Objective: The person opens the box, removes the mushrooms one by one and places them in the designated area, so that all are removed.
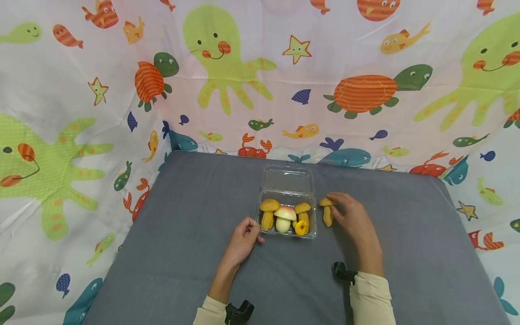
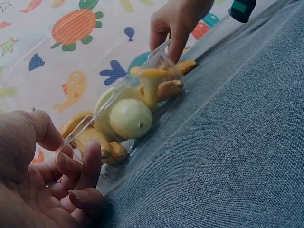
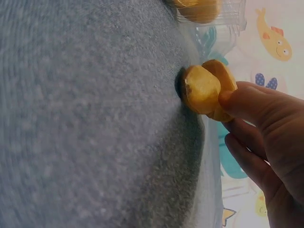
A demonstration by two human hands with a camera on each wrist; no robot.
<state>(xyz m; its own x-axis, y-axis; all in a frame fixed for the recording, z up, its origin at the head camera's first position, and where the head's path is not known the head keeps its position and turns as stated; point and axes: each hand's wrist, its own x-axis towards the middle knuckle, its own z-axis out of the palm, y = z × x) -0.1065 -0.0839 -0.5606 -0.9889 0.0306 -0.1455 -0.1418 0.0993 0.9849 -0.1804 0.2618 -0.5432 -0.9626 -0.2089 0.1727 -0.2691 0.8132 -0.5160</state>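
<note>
A clear plastic box (image 1: pixel 286 237) with its lid (image 1: pixel 286 178) folded back holds a brown-yellow mushroom (image 1: pixel 268 213) at left, a pale mushroom with a reddish cap (image 1: pixel 284 219) in the middle, another brown-yellow mushroom (image 1: pixel 302 210) and a small yellow piece (image 1: pixel 301 227) at right. My left hand (image 1: pixel 242 239) pinches the box's near left corner between thumb and fingers, seen close in the left wrist view. Right of the box, a loose brown-yellow mushroom (image 1: pixel 327 217) lies on the cloth; my right hand (image 1: pixel 357 221) pinches its cap, thumb on the near side in the right wrist view (image 3: pixel 203 90).
Grey cloth (image 1: pixel 183 271) covers the table. Behind and at the left and right hangs a white curtain (image 1: pixel 280 27) printed with sea animals. Dark devices are strapped at both wrists, at the left cuff (image 1: pixel 239 312) and the right cuff (image 1: pixel 344 273).
</note>
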